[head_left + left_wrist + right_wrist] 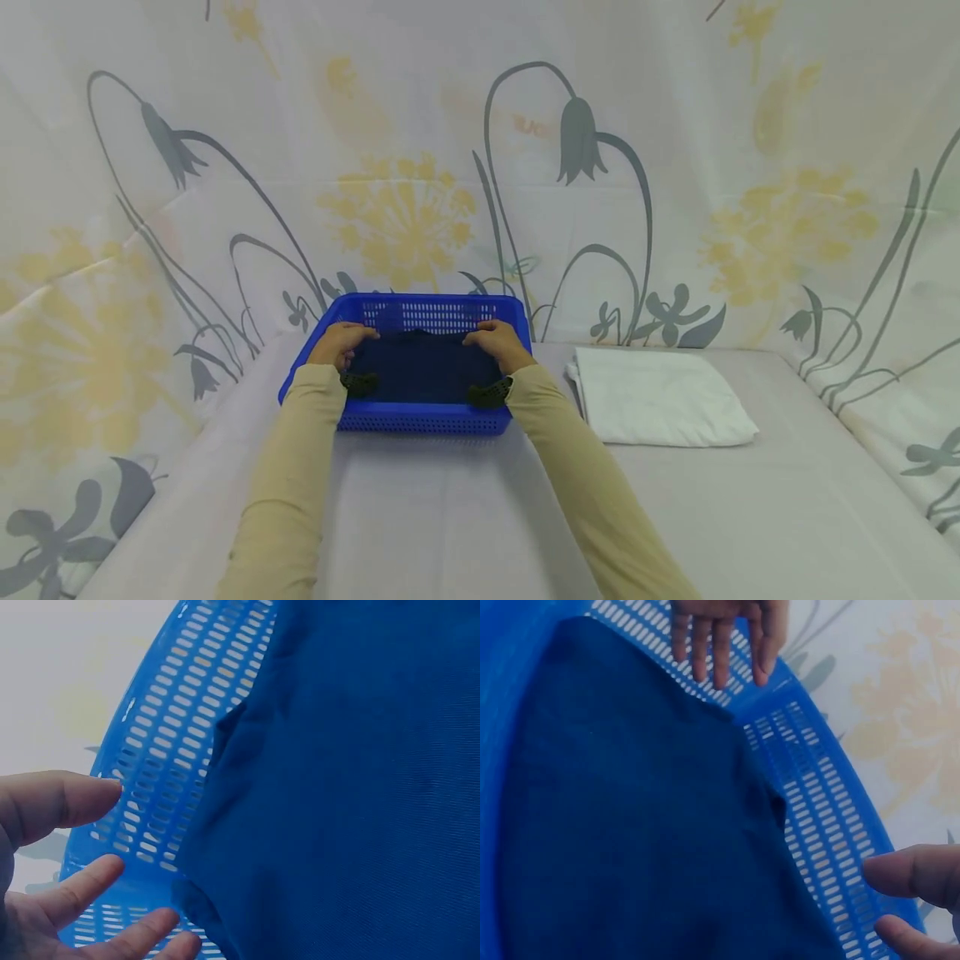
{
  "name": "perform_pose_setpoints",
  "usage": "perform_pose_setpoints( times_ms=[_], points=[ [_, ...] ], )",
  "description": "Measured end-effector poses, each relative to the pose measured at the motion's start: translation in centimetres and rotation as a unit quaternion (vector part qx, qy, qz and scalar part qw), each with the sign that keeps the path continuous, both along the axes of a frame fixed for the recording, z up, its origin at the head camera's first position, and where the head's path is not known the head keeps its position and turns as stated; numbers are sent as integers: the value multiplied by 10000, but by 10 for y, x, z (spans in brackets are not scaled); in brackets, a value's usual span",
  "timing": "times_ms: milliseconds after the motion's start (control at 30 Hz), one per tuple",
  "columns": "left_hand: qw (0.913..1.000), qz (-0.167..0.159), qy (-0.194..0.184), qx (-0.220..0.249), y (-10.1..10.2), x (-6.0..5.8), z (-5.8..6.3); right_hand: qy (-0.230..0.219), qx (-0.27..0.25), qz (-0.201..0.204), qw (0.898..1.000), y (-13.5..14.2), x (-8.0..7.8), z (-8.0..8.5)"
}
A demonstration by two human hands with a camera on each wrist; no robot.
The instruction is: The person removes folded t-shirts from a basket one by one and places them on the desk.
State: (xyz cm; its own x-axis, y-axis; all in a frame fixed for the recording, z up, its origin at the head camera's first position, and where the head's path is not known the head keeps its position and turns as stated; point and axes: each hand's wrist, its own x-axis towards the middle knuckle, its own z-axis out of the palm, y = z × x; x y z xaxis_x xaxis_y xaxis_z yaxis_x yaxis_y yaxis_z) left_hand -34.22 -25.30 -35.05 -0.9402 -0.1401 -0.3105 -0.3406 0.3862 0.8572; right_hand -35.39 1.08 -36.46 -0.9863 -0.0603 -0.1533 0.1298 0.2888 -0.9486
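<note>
A dark blue folded cloth [423, 368] lies inside a blue plastic basket [420, 417] with slotted sides. My left hand [341, 342] is over the basket's left side, close to the cloth's edge. In the left wrist view its thumb [71, 799] and fingers are spread apart, with nothing between them. My right hand [502, 343] is over the right side, its thumb and finger [911, 941] apart in the right wrist view and clear of the cloth. The left hand [724, 634] also shows at the top of that view, fingers pointing down.
To the right of the basket, a white folded cloth [663, 396] lies flat on the pale-covered table [442, 517]. Behind the table hangs a curtain [420, 108] with grey and yellow flower prints.
</note>
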Motion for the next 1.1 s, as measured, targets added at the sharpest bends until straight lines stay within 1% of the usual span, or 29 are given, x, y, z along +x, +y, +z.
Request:
perform_pose_setpoints(
  times_ms=[100, 200, 300, 367, 400, 433, 467, 500, 533, 567, 600, 633, 667, 700, 733, 767, 800, 867, 967, 1033, 1100],
  points=[
    [10000, -48, -61, -20, -4, -5, -2, -213, -20, 102, 9997, 0, -3, 0],
    [9997, -176, -144, -50, -6, -7, -5, -395, 33, 232, 9989, 1, -4, -1],
    [9989, -335, -199, -251, -7, -7, -6, -521, 148, 453, 9975, 2, -5, -1],
    [9984, -409, -246, -301, -6, -7, -7, -558, 265, 604, 9963, 4, -5, -2],
    [9979, -448, -281, -384, -3, -1, -3, -559, 345, 672, 9956, 4, -5, -2],
    [9976, -483, -308, -385, -3, 0, -2, -551, 423, 736, 9949, 4, -5, -2],
    [9974, -470, -353, -426, -4, -3, -4, -549, 462, 780, 9944, 5, -5, -2],
    [9969, -522, -378, -452, -8, -10, -10, -549, 525, 819, 9937, 5, -5, -2],
    [9964, -579, -425, -454, -14, -20, -19, -559, 578, 861, 9930, 5, -6, -3],
    [9957, -674, -426, -480, -17, -24, -26, -571, 631, 899, 9923, 5, -6, -3],
    [9943, -786, -410, -588, -25, -39, -41, -579, 669, 918, 9918, 5, -7, -4],
    [9934, -877, -380, -640, -36, -58, -59, -612, 682, 933, 9914, 6, -7, -5],
    [9928, -905, -412, -671, -41, -68, -68, -637, 711, 942, 9910, 6, -7, -6],
    [9920, -977, -420, -677, -45, -74, -74, -657, 766, 962, 9902, 6, -8, -6],
    [9913, -1002, -451, -718, -44, -73, -74, -681, 801, 971, 9897, 6, -8, -7],
    [9907, -1005, -466, -789, -39, -68, -69, -689, 848, 974, 9892, 7, -9, -7],
    [9901, -973, -522, -869, -37, -67, -65, -706, 887, 973, 9888, 7, -9, -7],
    [9895, -932, -649, -894, -21, -43, -40, -740, 1048, 1014, 9865, 6, -10, -7],
    [9880, -1053, -630, -941, -10, -23, -21, -782, 1286, 1139, 9820, 5, -11, -7],
    [9872, -1135, -621, -937, -7, -15, -15, -774, 1410, 1281, 9786, 4, -12, -7],
    [9871, -1139, -622, -938, -7, -10, -12, -730, 1430, 1404, 9770, 4, -13, -8]
  ],
)
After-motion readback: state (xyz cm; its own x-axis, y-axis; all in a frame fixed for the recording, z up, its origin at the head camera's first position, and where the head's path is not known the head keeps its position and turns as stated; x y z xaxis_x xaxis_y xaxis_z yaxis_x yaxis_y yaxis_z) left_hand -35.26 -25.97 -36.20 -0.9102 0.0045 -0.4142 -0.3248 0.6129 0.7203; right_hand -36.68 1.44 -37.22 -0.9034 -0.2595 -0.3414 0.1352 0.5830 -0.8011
